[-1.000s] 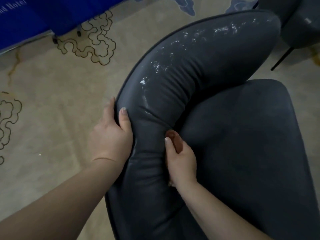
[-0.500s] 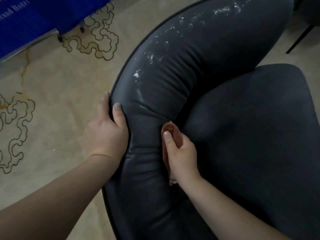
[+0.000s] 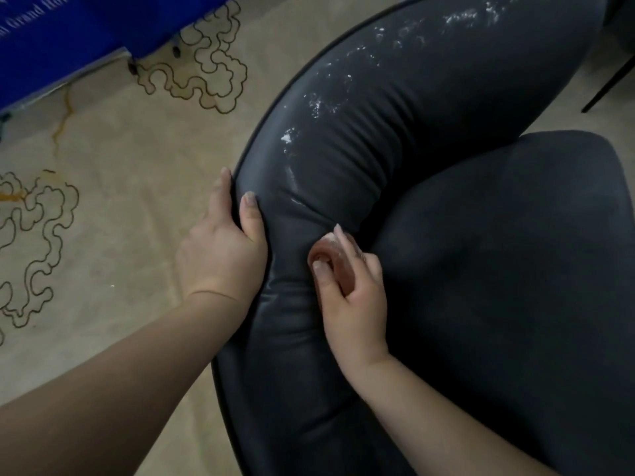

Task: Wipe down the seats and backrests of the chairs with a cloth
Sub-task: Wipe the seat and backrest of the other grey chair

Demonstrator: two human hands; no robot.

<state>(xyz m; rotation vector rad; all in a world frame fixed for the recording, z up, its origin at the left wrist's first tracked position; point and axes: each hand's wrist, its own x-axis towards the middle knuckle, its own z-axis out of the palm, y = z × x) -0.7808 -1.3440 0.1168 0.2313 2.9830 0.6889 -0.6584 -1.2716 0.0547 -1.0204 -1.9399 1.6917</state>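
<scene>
You're mid-wipe on the backrest: your left hand grips its outer edge, your right hand pinches the bunched cloth against the inner padding. Next, likely sweep toward the white residue farther along.

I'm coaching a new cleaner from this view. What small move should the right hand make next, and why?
Probably slide the cloth up along the backrest toward the white residue. The right hand holds the cloth against the backrest's lower curve, the left hand grips the rim, and the specks further up look unwiped.
</scene>
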